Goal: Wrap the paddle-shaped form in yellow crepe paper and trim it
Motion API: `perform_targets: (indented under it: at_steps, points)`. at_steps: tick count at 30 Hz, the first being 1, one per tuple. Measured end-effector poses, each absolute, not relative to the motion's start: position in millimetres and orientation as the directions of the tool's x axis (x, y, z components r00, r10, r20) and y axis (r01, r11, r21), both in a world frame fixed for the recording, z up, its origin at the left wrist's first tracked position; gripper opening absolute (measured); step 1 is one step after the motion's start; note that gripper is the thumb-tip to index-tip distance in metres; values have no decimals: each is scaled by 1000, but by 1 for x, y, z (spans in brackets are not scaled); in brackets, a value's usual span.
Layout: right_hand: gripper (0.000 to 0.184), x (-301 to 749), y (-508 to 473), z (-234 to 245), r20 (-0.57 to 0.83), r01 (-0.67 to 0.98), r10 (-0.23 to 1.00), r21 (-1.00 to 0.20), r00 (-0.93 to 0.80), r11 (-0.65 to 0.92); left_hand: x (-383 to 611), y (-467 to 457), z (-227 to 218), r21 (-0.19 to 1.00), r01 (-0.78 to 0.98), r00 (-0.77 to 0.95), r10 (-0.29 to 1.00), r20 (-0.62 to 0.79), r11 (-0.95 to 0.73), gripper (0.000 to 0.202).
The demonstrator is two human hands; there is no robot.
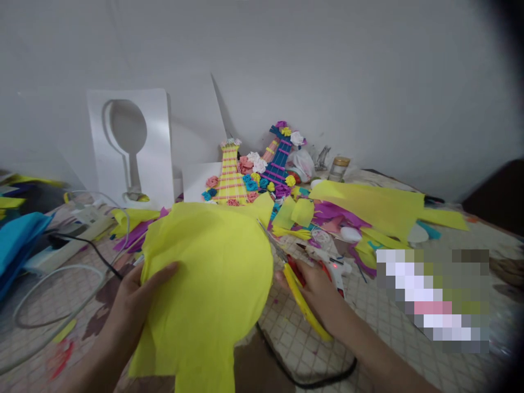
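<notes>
A large yellow sheet [213, 273], which looks like thin felt or crepe paper, is held up in front of me. My left hand [143, 295] grips its left edge, thumb on the near face and the other fingers hidden behind. The sheet's right side is cut to a round curve that narrows to a strip at the bottom. My right hand [313, 289] is closed round the handles of yellow-and-red scissors [301, 297]. Their blades point up and left, against the curved edge near its upper right. A loose flap of the sheet stands above the blades.
Behind stand a white board [159, 136] with a keyhole-shaped opening and flower-trimmed yellow [231, 174] and blue [278, 164] pieces. Scraps and another yellow sheet [368, 204] lie at right, near a glue gun [338, 267] and jar [339, 168]. Cables [98, 273] and a power strip [69, 245] lie left.
</notes>
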State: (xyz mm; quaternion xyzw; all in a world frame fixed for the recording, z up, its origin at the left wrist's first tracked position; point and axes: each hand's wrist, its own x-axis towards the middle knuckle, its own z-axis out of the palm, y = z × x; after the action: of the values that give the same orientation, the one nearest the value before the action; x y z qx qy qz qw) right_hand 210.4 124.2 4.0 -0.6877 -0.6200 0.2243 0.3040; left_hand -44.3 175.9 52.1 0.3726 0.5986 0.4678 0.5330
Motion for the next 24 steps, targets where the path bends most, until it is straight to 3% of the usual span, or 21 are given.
perform_targets:
  at_steps: [9,24]
  points:
    - [22,214,125,8,119,759,987,-652,111,-7,-45,173,60,964,-66,-214,940,-265,257,36]
    - [22,224,125,19,147,861,984,-508,96,-8,-60,181,58,989,14,-179,973,-145,150,39]
